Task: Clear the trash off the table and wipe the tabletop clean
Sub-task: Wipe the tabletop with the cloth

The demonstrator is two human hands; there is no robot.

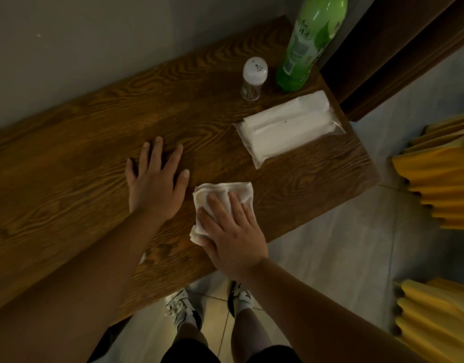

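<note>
Wiping item: folded white tissue [223,203], soft, light, pressed flat under right hand [233,237]; left hand [155,184] splayed empty on counter [68,158].

The green bottle [308,43] loses its cap end to the top edge; its label print is unreadable; the right hand [232,231] covers much of the folded tissue [220,195]; yellow pleated objects [440,184] run off the right edge, unidentifiable.
</note>
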